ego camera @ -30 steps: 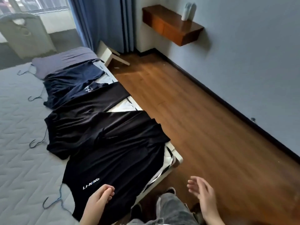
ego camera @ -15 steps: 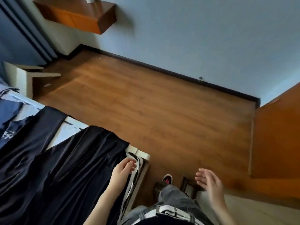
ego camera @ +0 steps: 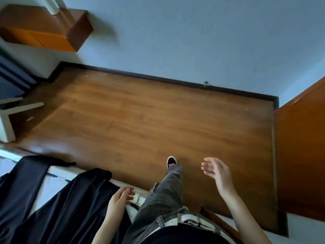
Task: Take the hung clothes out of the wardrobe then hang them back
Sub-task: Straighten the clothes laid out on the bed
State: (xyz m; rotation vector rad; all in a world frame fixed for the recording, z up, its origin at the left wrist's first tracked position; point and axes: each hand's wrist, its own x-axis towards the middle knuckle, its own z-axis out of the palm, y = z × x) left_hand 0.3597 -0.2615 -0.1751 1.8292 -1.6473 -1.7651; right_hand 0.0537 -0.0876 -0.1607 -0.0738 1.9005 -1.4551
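Warm brown plank floor fills the middle of the view, and down at the bottom edge both hands are empty. The left hand hangs with its fingers loosely extended and a little apart, gripping nothing, right over the corner of the white-edged bed and just beside the hem of the black draped garment; whether it brushes the cloth is impossible to tell. The right hand is out in the air above the floor, palm turned inward, fingers relaxed and spread, also holding nothing. Between the hands, grey trousers with a white belt and one black shoe stepping forward. So the clothes are lying on the bed: that black garment spills over the edge, and a second dark garment lies beside it further left, pale mattress showing between them. At right stands an orange-brown wooden door panel, well apart from the clothes. Beyond, a dark skirting board runs under the blue-grey wall, with a floating wooden shelf top left and a white stool below it.
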